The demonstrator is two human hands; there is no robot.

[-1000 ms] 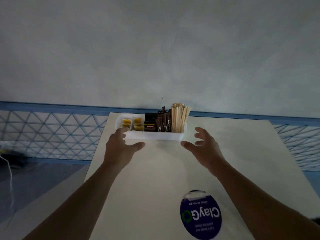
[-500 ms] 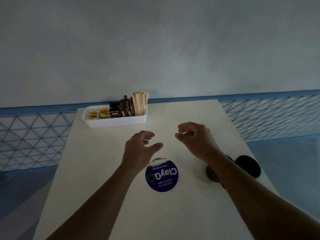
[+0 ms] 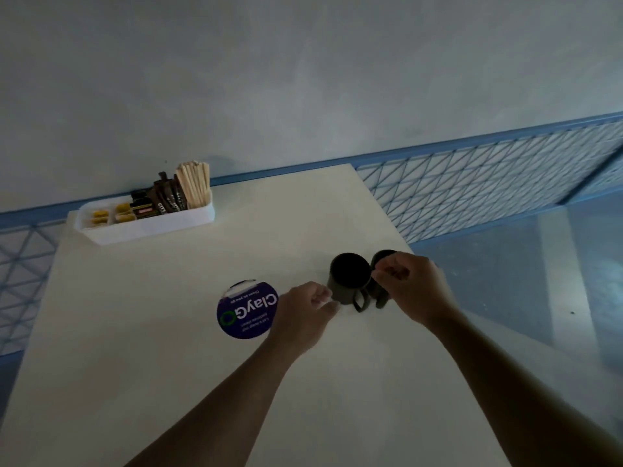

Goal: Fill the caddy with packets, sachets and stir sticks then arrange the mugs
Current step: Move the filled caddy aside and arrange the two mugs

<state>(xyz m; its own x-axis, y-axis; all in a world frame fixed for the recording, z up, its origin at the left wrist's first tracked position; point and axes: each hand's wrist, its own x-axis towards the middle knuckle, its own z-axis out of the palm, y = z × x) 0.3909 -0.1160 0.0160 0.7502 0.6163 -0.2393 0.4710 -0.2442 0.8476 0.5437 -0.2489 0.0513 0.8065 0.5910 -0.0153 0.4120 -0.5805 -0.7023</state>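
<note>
Purple round sticker (image 3: pixel 247 310) reads "ClayGo", upside down in view. Right of the sticker, a dark handled mug (image 3: pixel 349 278) and a second mug (image 3: pixel 384 259) stand side by side. Beyond it, leftward, the white caddy (image 3: pixel 145 227) holds yellow packets (image 3: pixel 101 214), brown sachets (image 3: pixel 168 200) and wooden stir sticks (image 3: pixel 195 185). The left hand (image 3: pixel 303 315) curls beside the dark handled mug and the right hand (image 3: pixel 414 288) curls over the second mug; neither grip is discernible.

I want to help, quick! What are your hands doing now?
Left hand: curled beside left mug, grip unclear.
Right hand: holds right mug.
</note>
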